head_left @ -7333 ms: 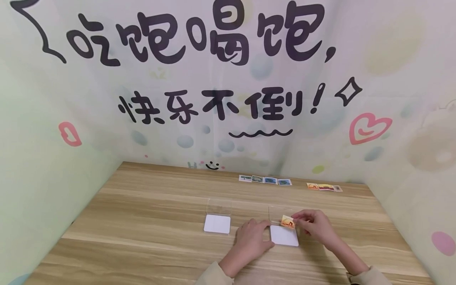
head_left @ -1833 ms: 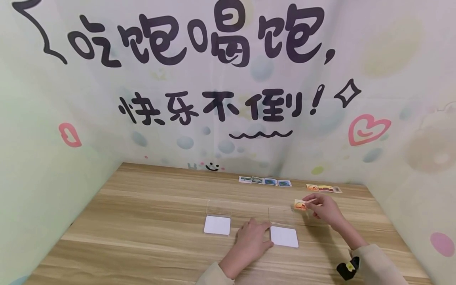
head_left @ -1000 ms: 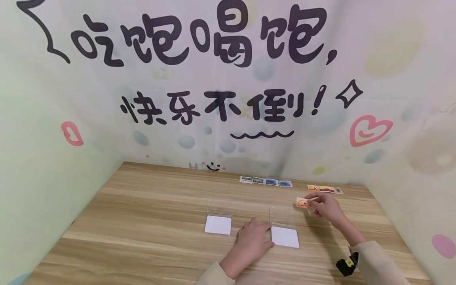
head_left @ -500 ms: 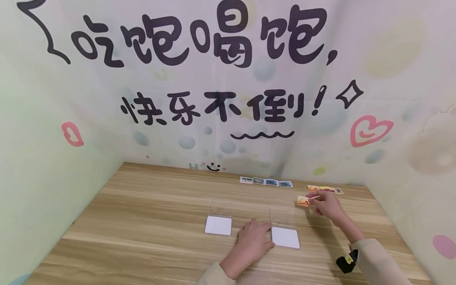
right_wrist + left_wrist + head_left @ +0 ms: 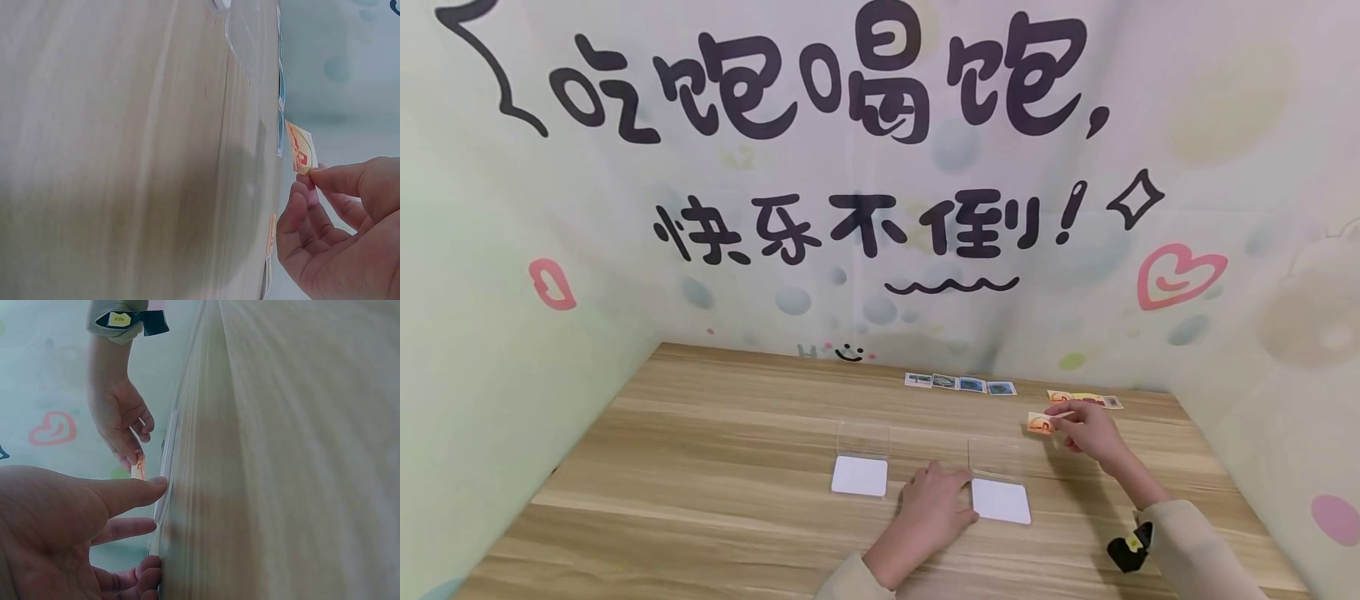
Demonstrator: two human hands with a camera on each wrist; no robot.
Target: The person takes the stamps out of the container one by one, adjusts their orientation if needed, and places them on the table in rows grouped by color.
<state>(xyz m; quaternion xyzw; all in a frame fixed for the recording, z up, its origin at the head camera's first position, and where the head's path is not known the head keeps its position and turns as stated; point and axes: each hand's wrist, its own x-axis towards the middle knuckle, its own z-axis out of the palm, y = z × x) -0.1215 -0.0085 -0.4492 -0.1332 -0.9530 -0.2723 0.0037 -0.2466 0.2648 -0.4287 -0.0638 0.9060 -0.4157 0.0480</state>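
Observation:
Between thumb and fingertips of my right hand (image 5: 1088, 433) is a small orange-and-yellow stamp (image 5: 1040, 423), held in the air above the table. The right wrist view shows the stamp (image 5: 301, 149) pinched at one corner, its printed face visible. My left hand (image 5: 931, 510) rests beside the right-hand clear case (image 5: 995, 454), which lies opened with a white card (image 5: 1001, 501) in its near half. Its straight thumb and index finger touch the case's left edge, as the left wrist view also shows. A second opened clear case (image 5: 862, 437) with a white card (image 5: 859, 475) lies further left.
Along the back of the wooden table (image 5: 700, 433) lies a row of several bluish-green stamps (image 5: 958, 383). To its right is a short row of orange and yellow stamps (image 5: 1086, 398), partly behind my right hand. A printed cloth (image 5: 775, 292) hangs behind.
Over the seconds shown, my right hand has carried the stamp from above the right-hand case back and to the right; lately it barely moves. My left hand stays in place.

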